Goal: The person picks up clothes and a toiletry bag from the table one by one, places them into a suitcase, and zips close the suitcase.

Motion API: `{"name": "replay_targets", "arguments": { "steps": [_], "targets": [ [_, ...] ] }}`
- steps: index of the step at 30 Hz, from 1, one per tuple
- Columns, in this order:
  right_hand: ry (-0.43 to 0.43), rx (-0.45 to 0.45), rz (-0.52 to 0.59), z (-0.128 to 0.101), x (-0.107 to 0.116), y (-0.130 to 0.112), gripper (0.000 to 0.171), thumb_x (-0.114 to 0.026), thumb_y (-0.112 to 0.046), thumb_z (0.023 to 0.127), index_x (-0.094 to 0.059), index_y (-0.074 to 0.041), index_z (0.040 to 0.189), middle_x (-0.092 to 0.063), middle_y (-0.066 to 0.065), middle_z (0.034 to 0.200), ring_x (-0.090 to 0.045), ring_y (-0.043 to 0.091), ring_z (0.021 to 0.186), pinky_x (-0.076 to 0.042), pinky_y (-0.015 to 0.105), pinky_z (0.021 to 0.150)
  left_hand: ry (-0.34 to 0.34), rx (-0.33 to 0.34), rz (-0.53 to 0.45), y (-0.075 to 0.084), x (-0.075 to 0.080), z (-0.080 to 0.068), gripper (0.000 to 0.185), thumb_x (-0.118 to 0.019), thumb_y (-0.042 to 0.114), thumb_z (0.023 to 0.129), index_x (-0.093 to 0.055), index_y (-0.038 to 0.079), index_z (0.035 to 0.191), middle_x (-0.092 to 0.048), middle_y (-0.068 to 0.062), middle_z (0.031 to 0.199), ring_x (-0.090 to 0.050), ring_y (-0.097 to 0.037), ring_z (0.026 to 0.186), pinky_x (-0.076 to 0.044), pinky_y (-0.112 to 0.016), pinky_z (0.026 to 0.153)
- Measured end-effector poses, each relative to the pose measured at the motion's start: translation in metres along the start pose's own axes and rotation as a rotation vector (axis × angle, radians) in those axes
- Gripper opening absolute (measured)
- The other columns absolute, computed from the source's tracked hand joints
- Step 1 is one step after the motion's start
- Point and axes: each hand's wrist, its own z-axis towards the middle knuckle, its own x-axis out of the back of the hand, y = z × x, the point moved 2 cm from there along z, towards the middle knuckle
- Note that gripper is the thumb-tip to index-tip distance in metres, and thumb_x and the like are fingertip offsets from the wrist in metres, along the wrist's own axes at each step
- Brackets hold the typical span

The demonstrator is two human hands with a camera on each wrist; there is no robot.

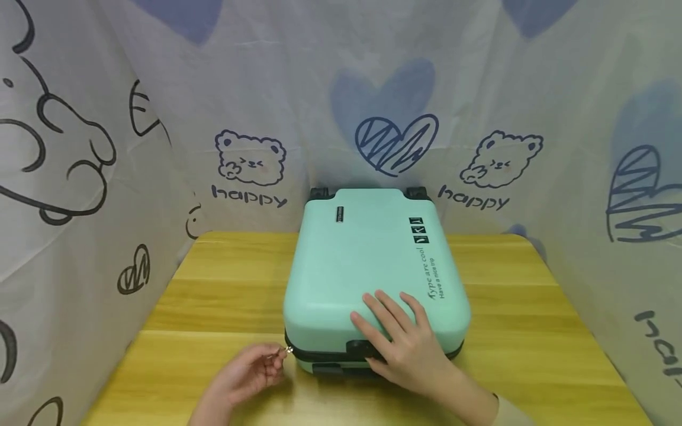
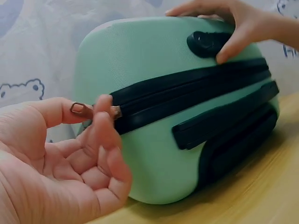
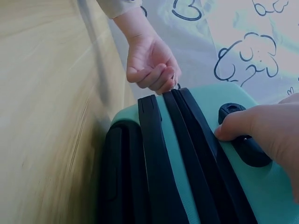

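Suitcase (image 1: 362,260), mint green, lies flat on the desk (image 1: 213,296), midway between its left and right edges, with the left hand (image 1: 250,373) pinching a metal zipper pull (image 1: 289,349) at the case's near left corner. The right hand (image 1: 407,352) rests on its near part, fingers spread and grasping nothing, thumb at a black fitting (image 1: 356,348). Toward the desk's far edge sit two black wheels (image 1: 417,193), before a pale printed cloth (image 1: 298,77).

From my station I see the left sleeve (image 3: 119,6), pale and greyish, behind the left fingers (image 3: 156,79) — and the right sleeve (image 1: 511,413), cream, behind the right fingers (image 1: 386,319), a dark mark (image 1: 496,396) at its edge.
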Motion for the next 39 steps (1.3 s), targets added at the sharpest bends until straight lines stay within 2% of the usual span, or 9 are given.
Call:
{"name": "replay_targets", "arguments": {
  "steps": [5, 8, 11, 16, 21, 24, 29, 33, 39],
  "targets": [
    [-0.026, -0.02, 0.005, -0.002, -0.001, 0.0, 0.103, -0.093, -0.044, 0.048, -0.055, -0.015, 0.139, -0.053, 0.017, 0.142, -0.052, 0.035, 0.129, -0.037, 0.06, 0.099, 0.179, 0.037, 0.181, 0.013, 0.004, 0.002, 0.029, -0.04, 0.015, 0.103, -0.069, 0.018, 0.101, -0.071, 0.009, 0.088, -0.062, -0.004, 0.078, -0.05, -0.022, 0.076],
    [-0.049, -0.036, 0.006, -0.003, -0.002, 0.0, 0.104, -0.093, -0.043, 0.049, -0.053, -0.017, 0.141, -0.052, 0.017, 0.144, -0.05, 0.035, 0.131, -0.036, 0.06, 0.101, 0.283, 0.05, 0.289, 0.024, 0.005, 0.005, 0.021, -0.046, 0.02, 0.102, -0.064, 0.014, 0.111, -0.071, 0.006, 0.091, -0.062, -0.007, 0.081, -0.05, -0.027, 0.077],
    [-0.068, -0.043, 0.004, -0.003, -0.002, -0.001, 0.105, -0.093, -0.044, 0.049, -0.052, -0.017, 0.142, -0.05, 0.016, 0.145, -0.048, 0.034, 0.133, -0.035, 0.06, 0.102, 0.374, 0.053, 0.405, 0.04, 0.004, 0.01, 0.029, -0.052, 0.025, 0.1, -0.059, 0.006, 0.12, -0.069, 0.003, 0.096, -0.062, -0.012, 0.086, -0.051, -0.034, 0.083],
    [-0.083, -0.048, 0.01, -0.003, -0.002, -0.001, 0.106, -0.093, -0.044, 0.049, -0.051, -0.019, 0.143, -0.049, 0.016, 0.146, -0.047, 0.034, 0.134, -0.034, 0.059, 0.103, 0.462, -0.013, 0.597, 0.074, -0.003, 0.028, 0.044, -0.052, 0.032, 0.1, -0.053, -0.001, 0.129, -0.064, -0.005, 0.11, -0.061, -0.021, 0.101, -0.05, -0.04, 0.091],
    [-0.09, -0.053, 0.007, -0.004, -0.002, -0.001, 0.106, -0.093, -0.045, 0.05, -0.05, -0.019, 0.144, -0.049, 0.015, 0.147, -0.047, 0.034, 0.134, -0.034, 0.059, 0.103, 0.467, -0.099, 0.786, 0.109, -0.013, 0.052, 0.047, -0.051, 0.035, 0.101, -0.051, 0.003, 0.134, -0.055, -0.016, 0.133, -0.056, -0.03, 0.118, -0.049, -0.04, 0.096],
    [-0.095, -0.055, 0.002, -0.005, -0.002, -0.001, 0.106, -0.092, -0.046, 0.051, -0.049, -0.02, 0.144, -0.048, 0.014, 0.147, -0.047, 0.033, 0.135, -0.033, 0.058, 0.103, 0.464, -0.126, 0.92, 0.127, -0.018, 0.066, 0.045, -0.051, 0.037, 0.1, -0.052, 0.007, 0.134, -0.055, -0.014, 0.135, -0.054, -0.032, 0.121, -0.048, -0.044, 0.098],
    [-0.11, -0.059, -0.001, -0.006, -0.002, -0.001, 0.106, -0.091, -0.046, 0.053, -0.047, -0.021, 0.146, -0.046, 0.014, 0.149, -0.045, 0.033, 0.136, -0.032, 0.058, 0.104, 0.466, -0.179, 1.316, 0.149, -0.031, 0.095, 0.043, -0.053, 0.034, 0.1, -0.054, 0.008, 0.135, -0.054, -0.015, 0.138, -0.051, -0.035, 0.127, -0.044, -0.052, 0.104],
    [-0.111, -0.063, -0.001, -0.007, -0.001, 0.001, 0.106, -0.091, -0.046, 0.053, -0.046, -0.021, 0.146, -0.045, 0.013, 0.15, -0.045, 0.032, 0.137, -0.031, 0.057, 0.105, 0.418, -0.27, 1.598, 0.163, -0.033, 0.124, 0.046, -0.053, 0.034, 0.1, -0.052, 0.006, 0.136, -0.05, -0.02, 0.14, -0.047, -0.037, 0.131, -0.039, -0.053, 0.109],
    [-0.111, -0.059, -0.004, -0.007, -0.002, 0.0, 0.104, -0.09, -0.048, 0.055, -0.047, -0.021, 0.146, -0.045, 0.013, 0.15, -0.045, 0.032, 0.136, -0.032, 0.056, 0.105, 0.372, -0.312, 1.758, 0.178, -0.016, 0.155, 0.049, -0.051, 0.041, 0.1, -0.052, 0.01, 0.138, -0.051, -0.019, 0.14, -0.048, -0.037, 0.131, -0.038, -0.053, 0.11]
  ]
}}
